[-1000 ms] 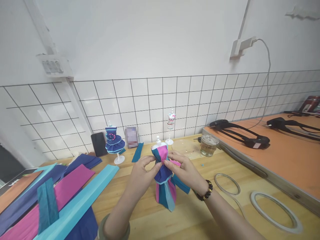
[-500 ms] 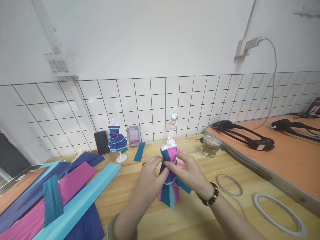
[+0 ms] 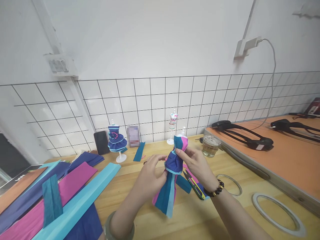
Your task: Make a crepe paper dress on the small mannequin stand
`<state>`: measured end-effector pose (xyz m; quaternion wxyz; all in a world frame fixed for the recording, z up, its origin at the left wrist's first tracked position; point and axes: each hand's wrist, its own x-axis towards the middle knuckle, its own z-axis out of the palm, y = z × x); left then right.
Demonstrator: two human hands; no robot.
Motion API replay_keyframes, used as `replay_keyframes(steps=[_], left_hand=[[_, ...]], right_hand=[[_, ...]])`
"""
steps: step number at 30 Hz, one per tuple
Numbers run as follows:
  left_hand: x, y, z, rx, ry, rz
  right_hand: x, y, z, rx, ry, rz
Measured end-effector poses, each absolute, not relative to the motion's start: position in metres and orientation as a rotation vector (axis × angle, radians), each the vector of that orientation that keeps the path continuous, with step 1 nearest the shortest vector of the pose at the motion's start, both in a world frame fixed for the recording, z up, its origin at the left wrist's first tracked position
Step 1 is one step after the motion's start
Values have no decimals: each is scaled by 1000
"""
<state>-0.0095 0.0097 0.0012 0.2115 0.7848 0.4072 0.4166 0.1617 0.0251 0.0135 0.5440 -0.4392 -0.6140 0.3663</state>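
Note:
My right hand (image 3: 198, 165) grips a small dress form (image 3: 183, 132) by the waist of its paper dress (image 3: 175, 162), thumb in front. The dress has a teal and pink bodice, a dark blue overskirt with a light blue edge, and a long striped skirt. It tilts, head to the right. My left hand (image 3: 151, 178) is beside the overskirt, fingers curved and apart, the thumb tip touching or very close to the blue fabric-like layer. Under my right hand lie yellow and black thread snips (image 3: 195, 186) on pink and blue strips. A teal strip (image 3: 183, 184) is behind the skirt.
Coloured strips (image 3: 75, 183) pile up at left. Behind stand a dress form in a blue tiered dress (image 3: 117, 141), a phone (image 3: 101, 142) and another small form (image 3: 173, 121). At right are a lidded glass jar (image 3: 211, 145), tape rings (image 3: 278, 213) and black headsets (image 3: 246, 136).
The dress form has moved right and now leans to the right. My right hand has shifted with it; my left hand has loosened from the waist. The thread snips have come into view.

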Motion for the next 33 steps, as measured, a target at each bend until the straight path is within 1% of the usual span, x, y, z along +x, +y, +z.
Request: replay_keyframes(steps=[4, 9, 12, 15, 26, 30, 33], left_hand=[[-7, 5, -1, 2530, 1161, 1286], [-9, 8, -10, 2981, 1141, 1548], [-11, 9, -14, 3116, 1087, 1553], [-12, 10, -17, 3203, 1025, 1485], [-12, 13, -18, 3242, 1029, 1328], [-14, 13, -16, 3117, 966, 1400], [-13, 10, -11, 2839, 933, 1519]], right_hand=[[163, 24, 17, -1074, -1362, 869], [158, 22, 14, -1107, -1362, 899], [156, 20, 14, -1133, -1340, 947], [157, 20, 15, -1116, -1338, 940], [158, 23, 15, -1068, -1324, 880], [161, 27, 11, -1039, -1328, 823], [161, 27, 9, -1062, -1363, 746]])
